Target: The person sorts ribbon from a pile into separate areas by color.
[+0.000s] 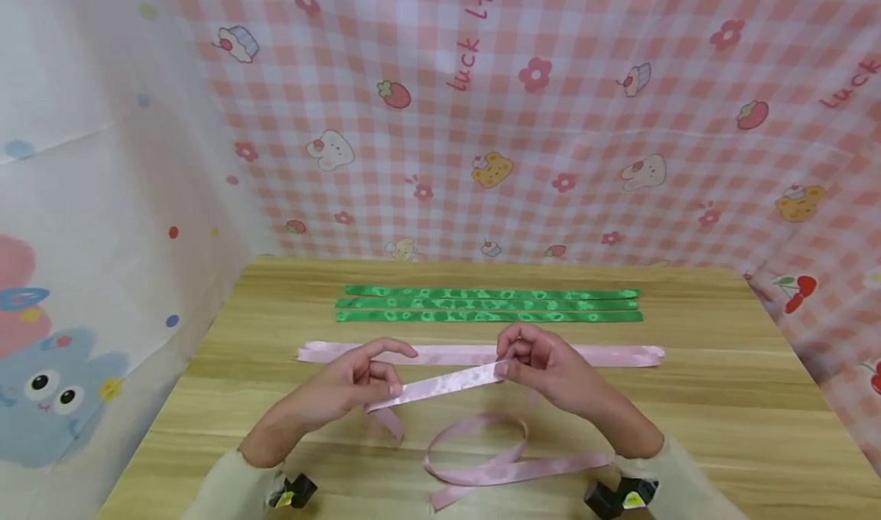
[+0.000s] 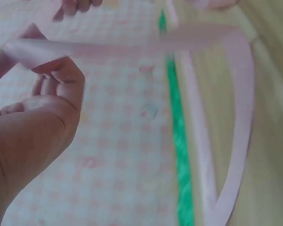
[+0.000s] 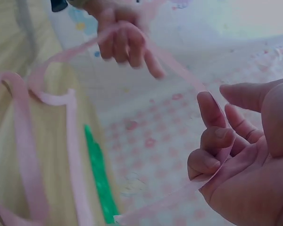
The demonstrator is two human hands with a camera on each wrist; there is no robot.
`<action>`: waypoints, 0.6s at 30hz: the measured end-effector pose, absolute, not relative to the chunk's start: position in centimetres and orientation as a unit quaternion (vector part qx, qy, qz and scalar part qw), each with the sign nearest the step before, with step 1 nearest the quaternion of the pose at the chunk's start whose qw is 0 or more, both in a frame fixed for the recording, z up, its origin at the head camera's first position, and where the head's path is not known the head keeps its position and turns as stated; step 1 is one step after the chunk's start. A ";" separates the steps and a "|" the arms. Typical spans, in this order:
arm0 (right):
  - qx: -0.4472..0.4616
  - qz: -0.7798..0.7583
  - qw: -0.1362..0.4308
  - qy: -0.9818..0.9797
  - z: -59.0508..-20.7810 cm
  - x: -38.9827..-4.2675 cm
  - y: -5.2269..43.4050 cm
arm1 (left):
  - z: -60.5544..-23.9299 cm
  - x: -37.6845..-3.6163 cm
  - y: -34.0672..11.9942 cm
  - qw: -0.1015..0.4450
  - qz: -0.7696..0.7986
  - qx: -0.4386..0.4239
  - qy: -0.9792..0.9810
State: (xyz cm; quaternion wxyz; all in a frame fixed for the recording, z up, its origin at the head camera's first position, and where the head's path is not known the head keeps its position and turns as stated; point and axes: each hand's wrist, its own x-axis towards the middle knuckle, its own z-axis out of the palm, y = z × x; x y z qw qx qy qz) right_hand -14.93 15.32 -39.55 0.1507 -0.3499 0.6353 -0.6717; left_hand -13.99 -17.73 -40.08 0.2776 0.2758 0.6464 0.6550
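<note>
Plainly, the pink ribbon (image 1: 450, 382) was a light, limp thing: a short span ran taut between the two hands just above the tabletop (image 1: 723, 398), while the rest sagged in a loose loop and tail on the wood near the person. The left hand (image 1: 351, 382) pinched the span's left end between thumb and curled fingers, and the right hand (image 1: 544, 363) pinched its right end the same way. Its satin sheen suggested it would slip through a loose grip, so a flat pinch across the full width looked the surest hold, close to where a fold was wanted. It seemed to carry no weight and unlikely to break, though it would crease. Farther off lay another pink strip (image 1: 619, 354) and three green ribbons (image 1: 489, 304), flat and side by side.
</note>
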 end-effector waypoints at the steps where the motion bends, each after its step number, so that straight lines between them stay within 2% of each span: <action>1: -0.351 -0.672 0.148 0.635 -39.3 -15.0 15.7 | -39.7 -13.9 -18.2 0.272 0.651 0.277 0.652; 9: -0.324 -0.644 0.095 0.686 -38.3 -14.8 20.1 | -38.0 -14.4 -21.9 0.237 0.636 0.293 0.674; 18: -0.305 -0.639 0.051 0.705 -37.5 -14.5 26.2 | -37.7 -14.6 -26.0 0.238 0.651 0.299 0.656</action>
